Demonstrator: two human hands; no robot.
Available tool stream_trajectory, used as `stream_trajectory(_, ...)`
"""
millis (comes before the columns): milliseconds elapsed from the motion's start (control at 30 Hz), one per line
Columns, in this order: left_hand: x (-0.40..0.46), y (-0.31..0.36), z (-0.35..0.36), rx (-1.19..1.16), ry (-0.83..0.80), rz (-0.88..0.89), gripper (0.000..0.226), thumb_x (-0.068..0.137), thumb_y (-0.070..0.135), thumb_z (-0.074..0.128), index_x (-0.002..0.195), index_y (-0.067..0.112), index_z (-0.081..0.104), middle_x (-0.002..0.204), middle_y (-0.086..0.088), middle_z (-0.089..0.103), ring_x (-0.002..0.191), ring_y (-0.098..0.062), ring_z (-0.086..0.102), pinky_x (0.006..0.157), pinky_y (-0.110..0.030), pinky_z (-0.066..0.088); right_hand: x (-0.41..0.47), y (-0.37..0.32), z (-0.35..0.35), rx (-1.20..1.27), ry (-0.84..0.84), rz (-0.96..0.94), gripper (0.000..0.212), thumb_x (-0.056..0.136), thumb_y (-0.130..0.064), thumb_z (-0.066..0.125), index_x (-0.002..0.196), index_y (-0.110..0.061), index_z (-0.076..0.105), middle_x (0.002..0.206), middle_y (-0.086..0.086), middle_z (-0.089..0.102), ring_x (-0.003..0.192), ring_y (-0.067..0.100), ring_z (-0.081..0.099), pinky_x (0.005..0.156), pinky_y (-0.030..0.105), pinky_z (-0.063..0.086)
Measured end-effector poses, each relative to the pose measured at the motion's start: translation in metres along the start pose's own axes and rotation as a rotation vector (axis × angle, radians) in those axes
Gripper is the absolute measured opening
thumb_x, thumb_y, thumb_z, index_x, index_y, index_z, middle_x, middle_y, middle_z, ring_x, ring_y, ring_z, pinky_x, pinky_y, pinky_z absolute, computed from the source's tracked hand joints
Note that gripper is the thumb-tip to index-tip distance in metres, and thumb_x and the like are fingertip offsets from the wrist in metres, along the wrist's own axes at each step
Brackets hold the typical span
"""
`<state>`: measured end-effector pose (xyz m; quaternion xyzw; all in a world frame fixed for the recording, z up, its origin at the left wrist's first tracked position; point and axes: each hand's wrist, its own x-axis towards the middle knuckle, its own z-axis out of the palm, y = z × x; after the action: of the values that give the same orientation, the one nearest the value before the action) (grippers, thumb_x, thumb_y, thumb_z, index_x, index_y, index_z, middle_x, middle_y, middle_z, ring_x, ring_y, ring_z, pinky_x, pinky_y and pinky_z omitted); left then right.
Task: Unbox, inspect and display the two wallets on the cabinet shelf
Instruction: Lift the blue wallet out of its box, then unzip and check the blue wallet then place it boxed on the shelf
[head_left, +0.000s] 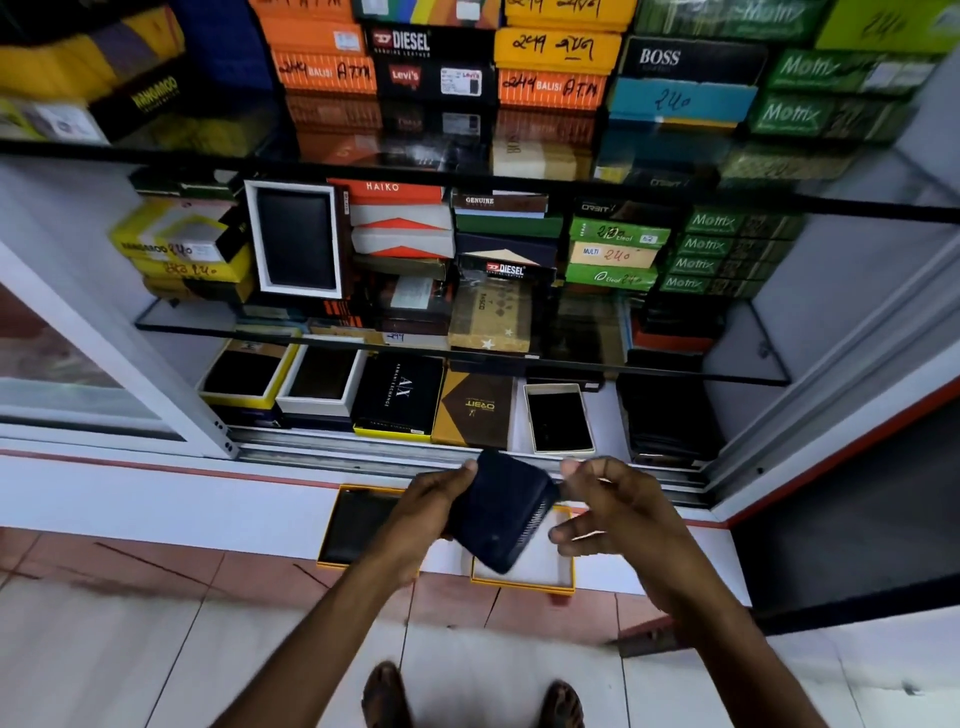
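Wallet (498, 512): dark navy, held in the air in front of the cabinet, above the ledge; motion blur softens its edges, and whether it is folded flat or partly open cannot be told.
Left hand (434, 501): fingers closed around the wallet's left side, thumb on top; part of the wallet is hidden behind it.
Right hand (605, 512): just beside the wallet's right edge, fingers spread and curled; blur hides whether the fingertips touch it.
Box tray (524, 577): yellow-rimmed, white inside, on the ledge directly under the wallet, which covers most of it.
Box lid or second box (358, 525): yellow-rimmed with a dark inside, left of the tray; the left forearm cuts off its right side, so what lies in it cannot be made out.
Bottom shelf (605, 415): far side of the hands; holds an open white box (558, 418) with a dark wallet, an ORBIT box (475, 408), an AX box (397, 395) and two open boxes further left.
Glass shelves (467, 351): reflections blur the stacked boxes behind.
Upper stacks: DIESEL box (410, 41) and BOSS box (691, 60) readable, top rows cut off by the frame.
Feet (384, 699): at the near edge, partly out of frame.
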<state>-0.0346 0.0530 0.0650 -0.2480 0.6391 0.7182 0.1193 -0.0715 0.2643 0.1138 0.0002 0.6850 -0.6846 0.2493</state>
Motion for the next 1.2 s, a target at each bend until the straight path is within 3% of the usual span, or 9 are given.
stream_trajectory(67, -0.002, 0.015, -0.008, -0.163, -0.097, -0.063, 0.038, 0.078, 0.043, 0.066, 0.092, 0.008, 0.076, 0.078, -0.009, 0.076, 0.067, -0.016, 0.069, 0.058, -0.022, 0.051, 0.003, -0.019, 0.001, -0.086, 0.008, -0.075, 0.035, 0.083, -0.051, 0.064, 0.087, -0.017, 0.068, 0.094, 0.003, 0.078, 0.067, 0.023, 0.073, 0.057, 0.029, 0.059)
stream_trajectory(133, -0.005, 0.026, -0.017, -0.254, -0.223, -0.125, 0.049, 0.078, 0.038, 0.067, 0.108, 0.0, 0.07, 0.076, -0.009, 0.071, 0.059, -0.017, 0.065, 0.048, -0.024, 0.049, 0.013, -0.031, 0.002, -0.262, 0.024, -0.219, 0.022, 0.093, -0.041, 0.056, 0.098, -0.027, 0.073, 0.102, -0.002, 0.077, 0.084, 0.015, 0.071, 0.065, 0.027, 0.059)
stream_trajectory(267, -0.013, 0.043, -0.028, -0.237, -0.433, -0.11, 0.053, 0.077, 0.039, 0.073, 0.11, -0.002, 0.069, 0.075, -0.007, 0.068, 0.061, -0.015, 0.062, 0.05, -0.022, 0.047, 0.035, -0.053, 0.007, -0.539, -0.227, -0.378, 0.032, 0.101, -0.024, 0.048, 0.129, -0.022, 0.062, 0.13, -0.007, 0.066, 0.119, 0.001, 0.059, 0.09, 0.016, 0.05)
stream_trajectory(367, -0.018, 0.052, -0.031, -0.229, -0.489, -0.108, 0.057, 0.072, 0.045, 0.078, 0.105, -0.001, 0.071, 0.073, -0.007, 0.065, 0.063, -0.015, 0.059, 0.052, -0.023, 0.045, 0.04, -0.064, 0.011, -0.558, -0.431, -0.305, 0.035, 0.098, -0.02, 0.054, 0.133, -0.017, 0.059, 0.127, 0.001, 0.069, 0.118, 0.003, 0.062, 0.094, 0.019, 0.051)
stream_trajectory(500, -0.024, 0.059, -0.035, -0.228, -0.569, -0.124, 0.055, 0.067, 0.042, 0.079, 0.101, -0.001, 0.072, 0.072, -0.005, 0.064, 0.063, -0.013, 0.059, 0.054, -0.023, 0.043, 0.041, -0.073, 0.013, -0.622, -0.49, -0.319, 0.031, 0.092, -0.012, 0.064, 0.122, -0.008, 0.066, 0.105, 0.003, 0.075, 0.1, 0.011, 0.07, 0.091, 0.029, 0.054)
stream_trajectory(667, -0.03, 0.065, -0.038, -0.168, -0.419, -0.114, 0.061, 0.071, 0.04, 0.076, 0.11, -0.006, 0.067, 0.072, -0.008, 0.065, 0.062, -0.017, 0.06, 0.051, -0.023, 0.046, 0.036, -0.082, 0.013, -0.608, -0.439, -0.305, 0.016, 0.089, -0.015, 0.068, 0.101, -0.009, 0.075, 0.086, -0.005, 0.075, 0.079, 0.0, 0.066, 0.073, 0.015, 0.053)
stream_trajectory(767, -0.03, 0.066, -0.032, -0.109, -0.209, -0.088, 0.07, 0.071, 0.04, 0.074, 0.121, -0.007, 0.06, 0.072, -0.011, 0.07, 0.058, -0.022, 0.064, 0.046, -0.026, 0.05, 0.029, -0.087, 0.02, -0.664, -0.306, -0.29, 0.012, 0.087, -0.017, 0.069, 0.094, -0.012, 0.077, 0.084, 0.0, 0.077, 0.075, 0.005, 0.066, 0.073, 0.026, 0.054)
stream_trajectory(1000, -0.016, 0.065, -0.019, -0.243, 0.023, -0.046, 0.027, 0.098, 0.032, 0.049, 0.098, 0.01, 0.065, 0.058, -0.002, 0.073, 0.048, -0.014, 0.067, 0.047, -0.025, 0.049, -0.015, -0.098, 0.039, -0.828, -0.062, -0.427, 0.004, 0.082, -0.028, 0.071, 0.078, -0.029, 0.072, 0.067, -0.016, 0.067, 0.07, -0.011, 0.062, 0.053, 0.005, 0.045)
stream_trajectory(1200, -0.01, 0.064, -0.006, -0.353, 0.025, -0.181, 0.036, 0.096, 0.041, 0.051, 0.102, 0.008, 0.064, 0.062, -0.008, 0.067, 0.056, -0.019, 0.054, 0.043, -0.027, 0.046, -0.016, -0.088, 0.045, -0.834, 0.159, -0.458, 0.006, 0.083, -0.029, 0.067, 0.077, -0.031, 0.066, 0.07, -0.015, 0.067, 0.07, 0.002, 0.064, 0.067, 0.032, 0.056)
